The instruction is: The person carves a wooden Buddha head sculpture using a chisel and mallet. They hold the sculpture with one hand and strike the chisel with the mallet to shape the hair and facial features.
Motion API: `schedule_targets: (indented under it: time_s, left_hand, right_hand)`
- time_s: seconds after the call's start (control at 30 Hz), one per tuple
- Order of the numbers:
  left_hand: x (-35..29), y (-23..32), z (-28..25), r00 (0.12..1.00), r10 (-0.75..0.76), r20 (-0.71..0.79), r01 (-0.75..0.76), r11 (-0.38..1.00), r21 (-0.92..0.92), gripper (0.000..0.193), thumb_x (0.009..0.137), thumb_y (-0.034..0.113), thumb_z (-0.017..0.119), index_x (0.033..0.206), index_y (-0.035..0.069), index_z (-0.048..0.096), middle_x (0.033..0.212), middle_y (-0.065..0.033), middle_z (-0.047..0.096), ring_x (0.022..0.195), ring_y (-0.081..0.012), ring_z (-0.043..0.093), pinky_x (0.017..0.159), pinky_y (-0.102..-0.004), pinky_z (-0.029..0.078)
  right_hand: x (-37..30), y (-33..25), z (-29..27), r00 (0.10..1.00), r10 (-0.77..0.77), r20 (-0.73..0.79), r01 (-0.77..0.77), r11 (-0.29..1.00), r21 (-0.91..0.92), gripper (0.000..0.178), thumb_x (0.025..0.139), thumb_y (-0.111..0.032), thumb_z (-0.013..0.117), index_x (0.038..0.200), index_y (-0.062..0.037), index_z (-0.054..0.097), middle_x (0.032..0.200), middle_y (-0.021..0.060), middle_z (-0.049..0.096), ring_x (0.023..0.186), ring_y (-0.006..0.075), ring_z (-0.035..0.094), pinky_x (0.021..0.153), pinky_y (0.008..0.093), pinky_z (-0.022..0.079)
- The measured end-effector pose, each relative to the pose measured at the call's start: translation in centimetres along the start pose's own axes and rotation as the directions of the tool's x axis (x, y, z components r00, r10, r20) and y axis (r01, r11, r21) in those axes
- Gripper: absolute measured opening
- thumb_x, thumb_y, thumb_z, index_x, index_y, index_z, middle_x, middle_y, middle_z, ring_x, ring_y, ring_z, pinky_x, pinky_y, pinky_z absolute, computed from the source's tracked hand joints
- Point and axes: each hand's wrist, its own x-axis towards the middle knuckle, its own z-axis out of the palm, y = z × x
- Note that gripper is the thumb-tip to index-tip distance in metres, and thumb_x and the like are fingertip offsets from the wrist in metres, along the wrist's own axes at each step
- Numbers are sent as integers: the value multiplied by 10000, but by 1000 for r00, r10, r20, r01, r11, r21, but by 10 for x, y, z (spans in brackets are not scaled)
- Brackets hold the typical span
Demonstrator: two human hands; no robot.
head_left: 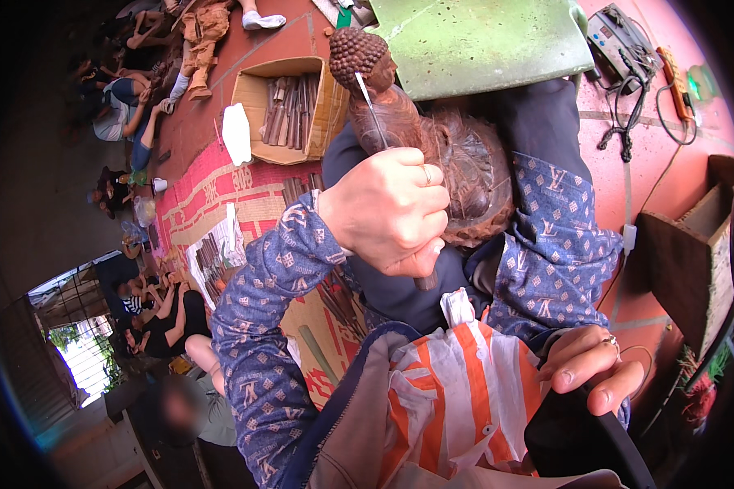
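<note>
A dark brown wooden statue of a seated figure (395, 114), with a head of tight curls, leans across my lap. My left hand (391, 212) is closed in a fist around a carving chisel (370, 102). Its thin pale blade points up along the statue's head and neck, and the end of its wooden handle comes out below the fist. Low on the right, my right hand (587, 367) has its fingers bent over the edge of a smooth black object (583, 440). That object's kind is unclear.
A cardboard box (257, 147) of wooden-handled tools stands left of the statue. Several more tools lie on the cardboard mat (212, 191). Ahead is a green plastic stool (481, 49). A control box (616, 41), power strip (673, 77) and wooden box (693, 261) are at right. Other people sit far left.
</note>
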Motion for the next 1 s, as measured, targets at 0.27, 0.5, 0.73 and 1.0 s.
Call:
schedule_targets:
  time_s: [0.27, 0.5, 0.73, 1.0]
  left_hand:
    - [0, 11, 13, 991, 8, -133, -16, 998, -57, 274, 677, 290, 486, 524, 110, 347, 566, -25, 345, 498, -187, 394, 466, -323, 300]
    - [0, 2, 9, 990, -9, -142, 6, 1000, -26, 273, 697, 285, 464, 530, 110, 338, 567, -28, 326, 486, -190, 387, 479, -328, 302]
    - [0, 1, 12, 980, 1, -199, 1, 1000, 8, 280, 718, 279, 442, 530, 111, 322, 568, -25, 313, 480, -186, 382, 484, -333, 305]
    - [-6, -3, 15, 991, 13, -130, -12, 1000, 9, 235, 645, 265, 498, 530, 108, 366, 576, -24, 349, 518, -184, 413, 495, -320, 318]
  right_hand:
    - [1, 3, -1, 1000, -16, 0, 16, 1000, -1, 241, 891, -287, 539, 1086, -149, 514, 1035, 175, 596, 664, 263, 615, 482, 276, 495]
    - [-1, 5, -2, 1000, -24, -10, 24, 1000, 3, 236, 898, -292, 525, 1086, -151, 512, 1041, 176, 594, 674, 262, 615, 488, 274, 496]
    - [2, 2, -2, 1000, -2, -2, 2, 1000, -2, 232, 899, -296, 523, 1084, -157, 513, 1044, 171, 595, 679, 266, 615, 496, 280, 498]
    - [4, -1, -2, 1000, 26, 8, -26, 1000, 1, 244, 890, -312, 542, 1080, -161, 520, 1042, 167, 598, 684, 274, 615, 504, 296, 502]
